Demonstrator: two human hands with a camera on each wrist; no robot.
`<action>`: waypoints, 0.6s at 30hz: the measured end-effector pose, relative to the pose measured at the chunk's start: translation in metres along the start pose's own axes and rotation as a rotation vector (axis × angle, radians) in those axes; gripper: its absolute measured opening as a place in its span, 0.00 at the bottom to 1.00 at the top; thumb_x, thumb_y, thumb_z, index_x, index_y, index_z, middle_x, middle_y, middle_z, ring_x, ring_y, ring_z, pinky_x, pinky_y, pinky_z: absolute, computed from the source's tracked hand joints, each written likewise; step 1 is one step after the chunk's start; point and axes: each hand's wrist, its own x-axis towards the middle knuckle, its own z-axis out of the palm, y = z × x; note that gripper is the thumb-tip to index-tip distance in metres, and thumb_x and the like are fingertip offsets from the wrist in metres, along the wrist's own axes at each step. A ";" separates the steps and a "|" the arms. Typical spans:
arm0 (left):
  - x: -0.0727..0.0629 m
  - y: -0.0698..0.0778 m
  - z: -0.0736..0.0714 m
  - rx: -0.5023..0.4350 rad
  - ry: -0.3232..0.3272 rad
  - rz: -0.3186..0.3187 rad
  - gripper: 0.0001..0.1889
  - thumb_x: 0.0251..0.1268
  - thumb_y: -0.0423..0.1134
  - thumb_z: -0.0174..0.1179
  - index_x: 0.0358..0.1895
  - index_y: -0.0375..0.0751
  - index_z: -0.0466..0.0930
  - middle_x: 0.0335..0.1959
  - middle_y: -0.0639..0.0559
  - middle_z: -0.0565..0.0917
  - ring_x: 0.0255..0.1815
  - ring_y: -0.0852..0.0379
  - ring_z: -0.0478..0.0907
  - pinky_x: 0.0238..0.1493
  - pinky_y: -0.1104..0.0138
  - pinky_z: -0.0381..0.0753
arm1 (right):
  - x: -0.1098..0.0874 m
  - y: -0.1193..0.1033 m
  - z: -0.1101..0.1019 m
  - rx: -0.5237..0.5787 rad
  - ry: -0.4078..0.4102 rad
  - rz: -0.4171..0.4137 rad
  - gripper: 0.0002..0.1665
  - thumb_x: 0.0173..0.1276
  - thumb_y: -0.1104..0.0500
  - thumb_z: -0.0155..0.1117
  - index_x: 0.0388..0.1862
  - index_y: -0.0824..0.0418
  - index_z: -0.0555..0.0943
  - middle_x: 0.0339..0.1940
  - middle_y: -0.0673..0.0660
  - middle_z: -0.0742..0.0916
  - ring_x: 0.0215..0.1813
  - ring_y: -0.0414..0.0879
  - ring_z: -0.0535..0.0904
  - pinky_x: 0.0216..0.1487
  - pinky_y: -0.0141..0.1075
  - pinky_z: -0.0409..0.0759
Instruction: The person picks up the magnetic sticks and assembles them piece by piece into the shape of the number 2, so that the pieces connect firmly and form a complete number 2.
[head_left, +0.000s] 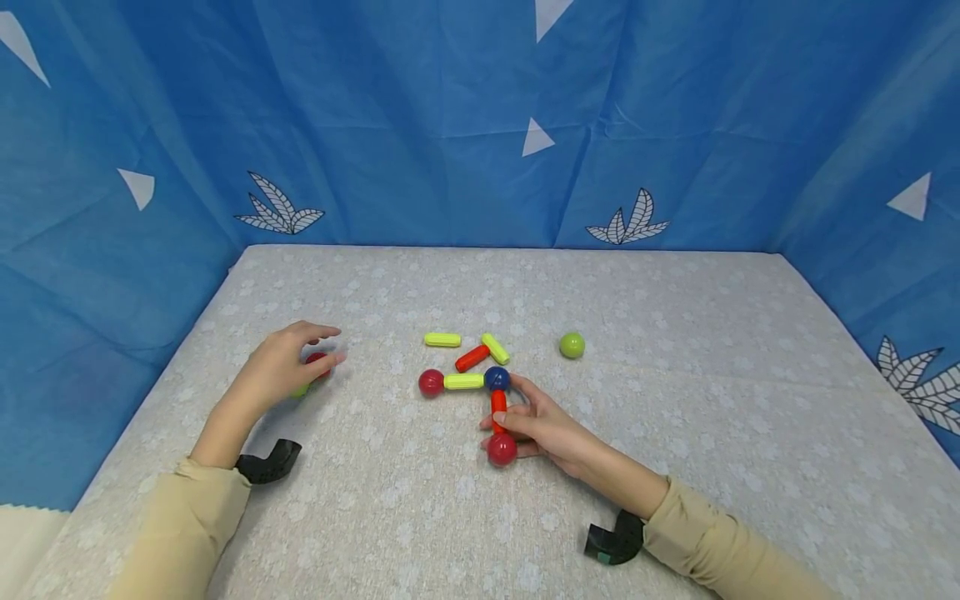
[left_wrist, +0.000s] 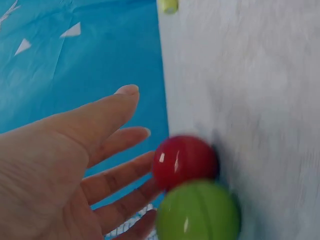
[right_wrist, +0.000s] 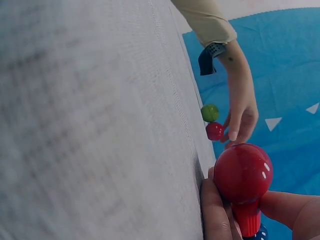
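Note:
My right hand point(head_left: 553, 433) pinches a red rod point(head_left: 498, 403) between thumb and fingers. A red ball point(head_left: 502, 450) sits on the rod's near end and a blue ball point(head_left: 497, 377) on its far end. From the blue ball a yellow-green rod point(head_left: 463, 381) runs left to another red ball point(head_left: 431, 382), forming an L shape. On the left, my left hand point(head_left: 279, 364) hovers with loosely spread fingers over a separate red ball point(left_wrist: 184, 161) and a green ball point(left_wrist: 199, 212), which lie side by side. Nothing is gripped by that hand.
Behind the joined pieces lie two loose yellow-green rods point(head_left: 442, 340) and a loose red rod point(head_left: 472, 359). A green ball point(head_left: 572, 345) stands to their right. Blue curtain cloth point(head_left: 450, 183) encloses the back and sides of the patterned tabletop point(head_left: 375, 517).

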 end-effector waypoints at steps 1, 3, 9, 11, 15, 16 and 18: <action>0.002 0.001 0.004 -0.004 0.001 0.017 0.23 0.63 0.44 0.61 0.56 0.31 0.75 0.53 0.33 0.75 0.49 0.38 0.73 0.47 0.44 0.71 | 0.000 0.000 0.000 0.002 -0.001 0.000 0.46 0.69 0.61 0.58 0.75 0.60 0.40 0.48 0.66 0.82 0.43 0.55 0.82 0.42 0.42 0.80; 0.008 0.004 0.010 -0.011 0.004 0.045 0.22 0.63 0.42 0.62 0.55 0.31 0.76 0.52 0.34 0.76 0.50 0.38 0.74 0.47 0.46 0.72 | 0.000 0.000 0.000 -0.001 -0.003 -0.002 0.46 0.69 0.61 0.58 0.75 0.60 0.40 0.48 0.66 0.82 0.43 0.55 0.82 0.42 0.42 0.80; 0.035 0.026 0.029 -0.041 -0.049 0.105 0.20 0.62 0.38 0.62 0.57 0.35 0.76 0.53 0.38 0.76 0.53 0.41 0.72 0.52 0.48 0.69 | -0.001 0.000 -0.001 -0.009 0.003 -0.003 0.47 0.69 0.61 0.58 0.75 0.60 0.40 0.47 0.65 0.83 0.43 0.55 0.82 0.41 0.42 0.80; 0.046 0.037 0.035 -0.045 -0.076 0.140 0.21 0.62 0.38 0.63 0.57 0.37 0.76 0.53 0.40 0.77 0.53 0.43 0.72 0.53 0.49 0.69 | -0.001 0.000 -0.001 -0.008 0.004 0.000 0.47 0.69 0.61 0.58 0.75 0.60 0.40 0.47 0.65 0.83 0.43 0.54 0.82 0.41 0.41 0.80; 0.068 0.053 0.047 -0.005 -0.115 0.216 0.20 0.60 0.36 0.64 0.56 0.38 0.77 0.51 0.43 0.78 0.53 0.46 0.73 0.53 0.52 0.70 | -0.002 0.000 0.000 -0.004 0.000 -0.003 0.47 0.69 0.60 0.58 0.75 0.60 0.40 0.48 0.65 0.82 0.43 0.54 0.82 0.42 0.42 0.80; 0.072 0.055 0.050 0.021 -0.121 0.238 0.19 0.60 0.36 0.64 0.55 0.38 0.78 0.50 0.44 0.78 0.53 0.47 0.74 0.53 0.53 0.71 | -0.002 0.000 0.000 -0.003 -0.002 -0.003 0.47 0.69 0.60 0.58 0.75 0.60 0.40 0.48 0.65 0.82 0.43 0.54 0.82 0.42 0.42 0.80; 0.079 0.058 0.054 0.077 -0.128 0.280 0.19 0.58 0.35 0.65 0.54 0.38 0.79 0.49 0.44 0.79 0.51 0.48 0.74 0.52 0.54 0.72 | -0.002 0.000 0.001 -0.004 -0.002 -0.003 0.47 0.69 0.60 0.58 0.75 0.60 0.40 0.48 0.65 0.82 0.43 0.54 0.82 0.42 0.42 0.80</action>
